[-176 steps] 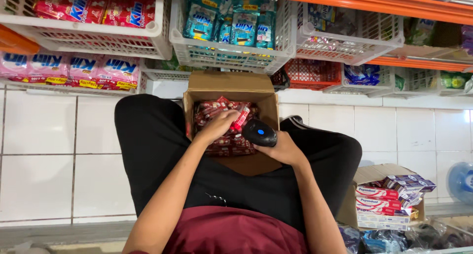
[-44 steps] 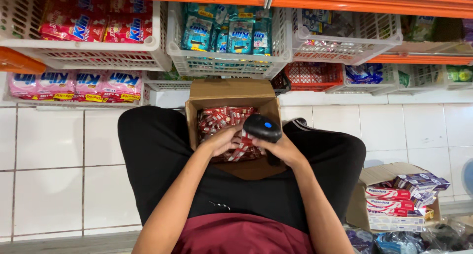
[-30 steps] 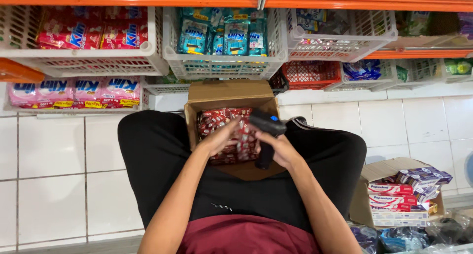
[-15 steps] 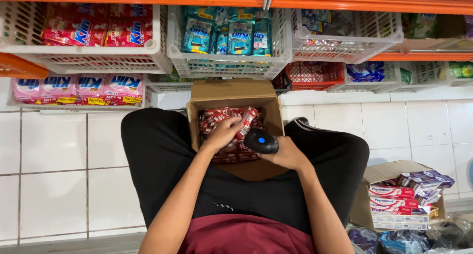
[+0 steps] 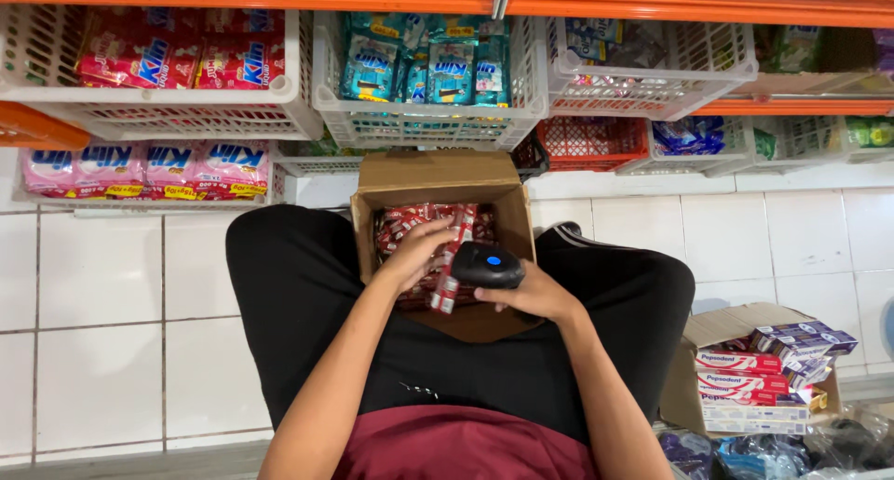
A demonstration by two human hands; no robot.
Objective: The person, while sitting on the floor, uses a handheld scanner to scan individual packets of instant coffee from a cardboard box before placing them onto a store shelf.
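Since a moment ago, the left hand (image 5: 414, 255) has tilted a red packet (image 5: 452, 261) up out of the cardboard box (image 5: 433, 177), fingers closed around it, against the black scanner (image 5: 486, 266) gripped in the right hand (image 5: 533, 294).

A cardboard box (image 5: 438, 177) rests between the seated person's knees, its far end against the shelving. Inside it lie stacked packets (image 5: 400, 227). The left hand (image 5: 416, 255) sits in the box on 1 long packet (image 5: 452, 261); the right hand (image 5: 533, 294), just right of it at the box's near edge, holds a handheld scanner (image 5: 486, 264) over the packets. Behind the box, 3 shelf baskets (image 5: 424, 121) stand side by side. On the floor (image 5: 93, 303) to the right sits a second box (image 5: 736, 326) holding cartons (image 5: 745, 387).
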